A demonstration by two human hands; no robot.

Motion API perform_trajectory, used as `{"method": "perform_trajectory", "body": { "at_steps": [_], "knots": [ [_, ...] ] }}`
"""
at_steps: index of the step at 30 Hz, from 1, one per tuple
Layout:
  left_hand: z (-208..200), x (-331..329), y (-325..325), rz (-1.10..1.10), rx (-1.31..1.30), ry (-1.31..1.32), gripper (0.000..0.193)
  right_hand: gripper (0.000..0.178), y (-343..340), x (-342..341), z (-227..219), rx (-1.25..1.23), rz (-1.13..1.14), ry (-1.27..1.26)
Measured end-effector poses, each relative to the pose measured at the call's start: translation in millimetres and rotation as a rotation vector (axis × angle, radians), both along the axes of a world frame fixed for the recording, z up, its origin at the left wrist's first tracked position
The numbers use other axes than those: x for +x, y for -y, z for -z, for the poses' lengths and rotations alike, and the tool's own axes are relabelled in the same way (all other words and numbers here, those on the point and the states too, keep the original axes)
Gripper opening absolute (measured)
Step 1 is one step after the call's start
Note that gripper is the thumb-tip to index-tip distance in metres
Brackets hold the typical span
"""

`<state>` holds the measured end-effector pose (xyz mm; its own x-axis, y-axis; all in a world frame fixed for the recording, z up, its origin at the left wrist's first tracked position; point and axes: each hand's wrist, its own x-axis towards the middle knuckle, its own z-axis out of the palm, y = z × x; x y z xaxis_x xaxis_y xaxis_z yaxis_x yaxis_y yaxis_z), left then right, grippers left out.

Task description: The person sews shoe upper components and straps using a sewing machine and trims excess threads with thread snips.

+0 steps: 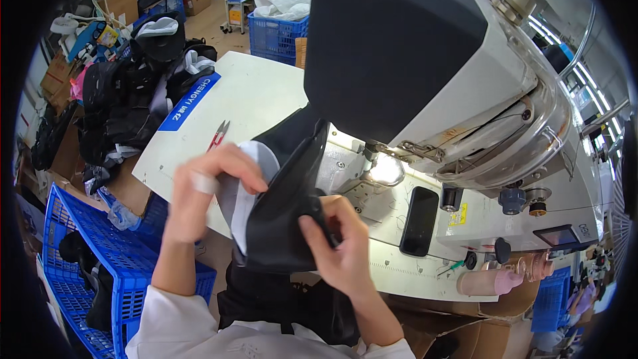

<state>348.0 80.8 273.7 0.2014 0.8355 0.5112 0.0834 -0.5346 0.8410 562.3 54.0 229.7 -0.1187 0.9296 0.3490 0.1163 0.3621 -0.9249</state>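
My right hand (pixel 340 247) grips a glossy black sewn piece with a white lining (pixel 282 226), the thumb pressed on its outer face. At the piece's left side, my left hand (pixel 216 183) is closed with bent fingers at the edge where the white lining shows; this hand is slightly blurred, and its thumb is hidden. A pale wrap circles one of its fingers. The piece is raised in front of me, its far end reaching up beside the sewing machine's head (pixel 392 46). What exactly the piece is, I cannot tell.
Red-handled thread snips (pixel 219 135) lie on the white table (pixel 266 80). A black phone (pixel 419 221) lies right of the lit needle area, and a pink bottle (pixel 488 282) farther right. Black pieces (pixel 126 100) pile up at left, above a blue crate (pixel 100 246).
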Motion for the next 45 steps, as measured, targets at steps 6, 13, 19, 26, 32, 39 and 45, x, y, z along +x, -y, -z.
{"method": "perform_trajectory", "body": {
  "at_steps": [6,13,19,26,32,39,45],
  "knots": [
    [56.1,-6.3,29.4,0.177,-0.545,-0.157,0.081,0.017,-17.1,18.0,-5.0,-0.057,-0.065,0.019],
    [-8.7,-27.7,-36.1,0.279,-0.557,-0.494,0.077,0.023,-13.5,11.9,-7.1,0.081,-0.195,0.261],
    [-4.5,24.9,-38.0,0.14,-0.774,-0.164,0.041,0.031,-10.2,42.5,-10.3,-0.075,-0.059,0.412],
    [13.2,32.9,-41.8,-0.029,-0.697,0.118,0.034,0.025,-24.4,51.8,2.2,0.07,-0.297,0.201],
    [-24.0,35.8,-53.6,0.048,-0.493,-0.141,0.032,0.023,-40.3,65.5,-0.8,-0.054,-0.287,0.078],
    [13.3,64.8,-89.9,0.167,-0.522,-0.127,0.024,0.007,-26.3,87.3,52.7,-0.195,-0.047,-0.205],
    [21.6,71.6,-116.5,0.164,-0.311,-0.303,0.019,0.02,-21.5,80.2,57.0,-0.22,-0.022,-0.297]
  ]
}}
